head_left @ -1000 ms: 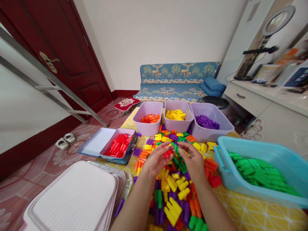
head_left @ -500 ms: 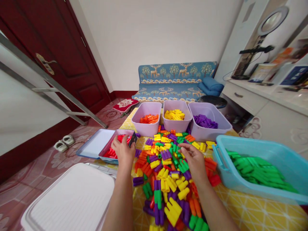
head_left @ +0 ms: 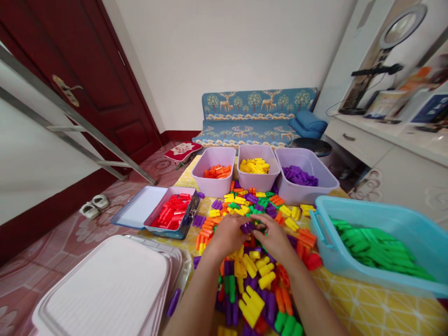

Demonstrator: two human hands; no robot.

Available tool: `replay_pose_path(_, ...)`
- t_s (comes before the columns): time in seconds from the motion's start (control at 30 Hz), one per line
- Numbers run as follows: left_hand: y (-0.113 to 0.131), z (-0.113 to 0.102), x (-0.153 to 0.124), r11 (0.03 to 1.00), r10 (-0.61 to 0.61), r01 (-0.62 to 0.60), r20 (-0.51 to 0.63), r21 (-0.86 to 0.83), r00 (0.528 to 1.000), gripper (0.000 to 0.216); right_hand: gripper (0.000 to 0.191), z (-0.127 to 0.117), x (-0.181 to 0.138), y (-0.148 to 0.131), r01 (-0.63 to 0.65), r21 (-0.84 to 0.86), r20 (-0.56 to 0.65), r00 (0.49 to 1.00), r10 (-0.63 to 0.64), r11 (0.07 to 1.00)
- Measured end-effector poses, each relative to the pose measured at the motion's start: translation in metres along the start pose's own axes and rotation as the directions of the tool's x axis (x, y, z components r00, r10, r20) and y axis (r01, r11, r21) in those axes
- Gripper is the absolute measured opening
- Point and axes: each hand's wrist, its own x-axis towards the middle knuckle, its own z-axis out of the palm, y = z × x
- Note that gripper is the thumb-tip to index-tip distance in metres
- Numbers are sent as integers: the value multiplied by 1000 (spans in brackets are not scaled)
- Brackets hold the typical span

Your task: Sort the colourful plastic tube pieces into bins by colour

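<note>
Over the middle of a mixed pile of plastic tube blocks (head_left: 252, 305), my two hands are close together. My left hand (head_left: 229, 233) has its fingers closed at the left side of a purple tube block (head_left: 247, 227). From the right, my right hand (head_left: 275, 238) grips the same block between thumb and fingers. Yellow, green, orange and purple blocks lie loose beneath and around both hands, partly hidden by them. To the left stands an open case (head_left: 185, 232) with red blocks (head_left: 173, 210) inside, apart from my hands.
Three lilac bins at the back hold orange (head_left: 217, 171), yellow (head_left: 255, 165) and purple blocks (head_left: 300, 176). At the right, a blue tub (head_left: 325, 233) contains green blocks. Stacked white lids (head_left: 101, 284) lie front left, near a loose purple block (head_left: 173, 302). A ladder (head_left: 70, 112) leans at the left.
My left hand has left the red blocks in the case and moved right to the pile. My right hand has shifted slightly left, and both now meet at a purple block.
</note>
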Motion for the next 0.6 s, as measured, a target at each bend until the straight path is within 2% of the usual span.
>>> replay_pose_path(0.1,4,1,2,990,54,-46,57,-133,997,45,50,3,0,2,68,-10,33,997,-67,998)
replay_pose_path(0.17,0,-9,0,990,-19,26,51,-140,999,46,40,1,1,4,3,2,30,1000,-3,1000)
replay_pose_path(0.27,-11,-31,-9,957,-273,277,-54,92,961,37,26,-9,3,6,-111,-20,1,994,111,994)
replay_pose_path(0.33,-16,-42,-14,886,-387,385,-46,258,921,31,25,-17,3,6,-131,-101,-14,991,130,986)
replay_pose_path(0.43,-15,-46,-18,846,-428,369,78,384,901,26,30,-23,0,2,-101,-230,86,989,123,968)
replay_pose_path(0.53,-6,-37,-16,877,-373,296,148,379,916,36,49,-21,-6,-4,-2,-311,215,974,72,950)
replay_pose_path(0.6,-3,-30,-13,897,-343,276,150,344,927,47,58,-18,-9,-9,54,-356,239,970,35,933)
